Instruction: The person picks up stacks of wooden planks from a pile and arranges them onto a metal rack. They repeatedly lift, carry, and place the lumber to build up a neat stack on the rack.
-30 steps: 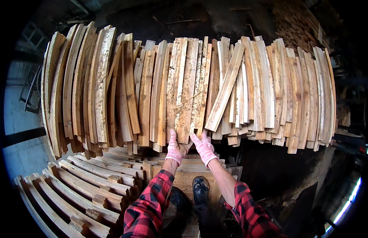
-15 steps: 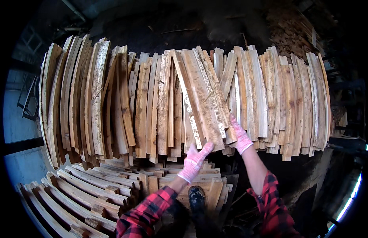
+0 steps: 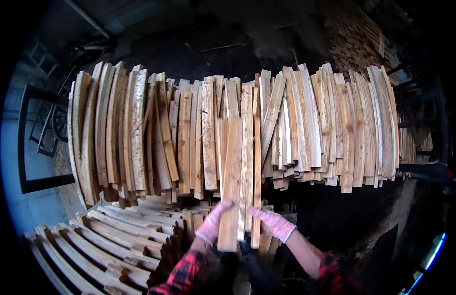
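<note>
Both my hands wear pink-and-white gloves. My left hand (image 3: pixel 214 222) grips the left side of a small bundle of wooden boards (image 3: pixel 230 187) near its close end, with some fingers hidden by the wood. My right hand (image 3: pixel 274 223) holds the bundle's right side, its thumb against a narrow board (image 3: pixel 257 196). The bundle's close ends jut toward my body, over my legs. Its far ends still lie over the long row of stacked boards (image 3: pixel 184 142), which stretches across in front of me.
Lower left, a second stack holds spaced wooden strips (image 3: pixel 124 243) with small blocks between layers. A black metal frame (image 3: pixel 24 142) stands at the far left beside a blue wall. Another woodpile (image 3: pixel 351 42) lies at the back right. Dark ground shows beyond the row.
The boards between my hands have been drawn toward me and turned from a slant to nearly straight. Both hands have come closer to my body, and the view has shifted slightly.
</note>
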{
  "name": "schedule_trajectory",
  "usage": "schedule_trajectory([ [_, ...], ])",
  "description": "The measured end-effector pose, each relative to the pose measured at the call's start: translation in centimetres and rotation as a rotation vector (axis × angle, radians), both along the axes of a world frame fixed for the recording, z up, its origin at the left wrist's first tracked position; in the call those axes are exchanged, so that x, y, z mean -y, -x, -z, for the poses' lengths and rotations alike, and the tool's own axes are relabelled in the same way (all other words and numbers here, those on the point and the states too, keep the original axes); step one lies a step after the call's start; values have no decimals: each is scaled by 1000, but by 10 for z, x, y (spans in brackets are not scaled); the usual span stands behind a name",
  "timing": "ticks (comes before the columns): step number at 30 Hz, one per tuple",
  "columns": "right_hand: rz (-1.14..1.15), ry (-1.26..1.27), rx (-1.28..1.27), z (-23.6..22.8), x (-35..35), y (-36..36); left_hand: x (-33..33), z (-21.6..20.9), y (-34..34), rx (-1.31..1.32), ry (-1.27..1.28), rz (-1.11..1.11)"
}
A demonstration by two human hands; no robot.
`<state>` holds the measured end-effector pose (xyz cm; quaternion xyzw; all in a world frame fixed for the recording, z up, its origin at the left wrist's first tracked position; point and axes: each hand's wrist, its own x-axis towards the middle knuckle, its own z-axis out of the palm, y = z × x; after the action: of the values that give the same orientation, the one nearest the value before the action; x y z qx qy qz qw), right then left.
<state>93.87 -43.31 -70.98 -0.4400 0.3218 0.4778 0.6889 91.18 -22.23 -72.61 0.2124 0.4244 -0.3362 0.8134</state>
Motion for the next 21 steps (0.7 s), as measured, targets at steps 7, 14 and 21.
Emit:
schedule_trajectory([
  [7,107,125,-126,-24,-10,41,27,-87,67,-95,-151,6],
  [14,-484,144,617,-219,41,103,29,-316,128,364,-393,86],
  [21,-297,-40,721,-406,-50,7,-7,-441,50,472,-602,-373],
])
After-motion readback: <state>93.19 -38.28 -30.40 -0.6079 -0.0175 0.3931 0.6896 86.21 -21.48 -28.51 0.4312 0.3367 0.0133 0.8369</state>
